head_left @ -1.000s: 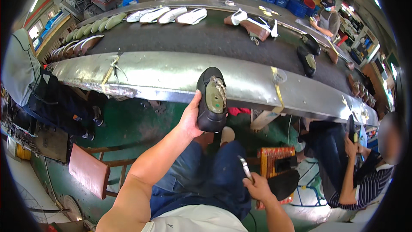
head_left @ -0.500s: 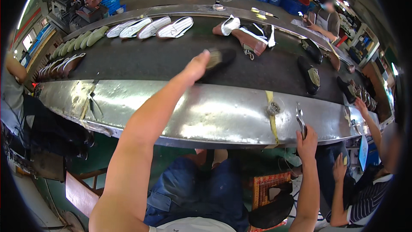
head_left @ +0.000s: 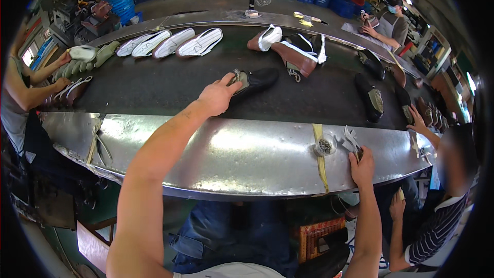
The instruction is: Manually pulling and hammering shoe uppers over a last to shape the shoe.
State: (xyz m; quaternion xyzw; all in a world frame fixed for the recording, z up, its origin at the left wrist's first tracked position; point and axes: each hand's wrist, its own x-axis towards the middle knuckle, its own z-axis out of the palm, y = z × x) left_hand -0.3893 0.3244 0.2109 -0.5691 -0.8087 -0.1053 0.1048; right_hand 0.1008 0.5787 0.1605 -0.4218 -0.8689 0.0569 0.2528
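My left hand (head_left: 217,96) is closed around the heel end of a black shoe (head_left: 261,79), whose toe points right. The shoe sits on or just above the dark belt (head_left: 170,85); I cannot tell which. A greyish-green last with a short chain shows in its opening. My right hand (head_left: 363,166) grips the handles of metal pliers (head_left: 352,140) over the shiny metal ledge (head_left: 247,149). Just left of the pliers stands a clear round cup (head_left: 325,146) of small metal bits, by a yellow strap (head_left: 320,164).
White-lined shoes (head_left: 200,42) and brown wedge shoes (head_left: 296,59) lie along the far belt. Black shoes (head_left: 369,98) are at the right. Another pair of pliers (head_left: 98,141) lies on the left ledge. People work at left, right and across; one person's hand (head_left: 418,119) touches a shoe.
My left hand has drawn the black shoe slightly nearer and left. The pliers in my right hand have come closer to the cup. A person at the left now reaches among the green shoes.
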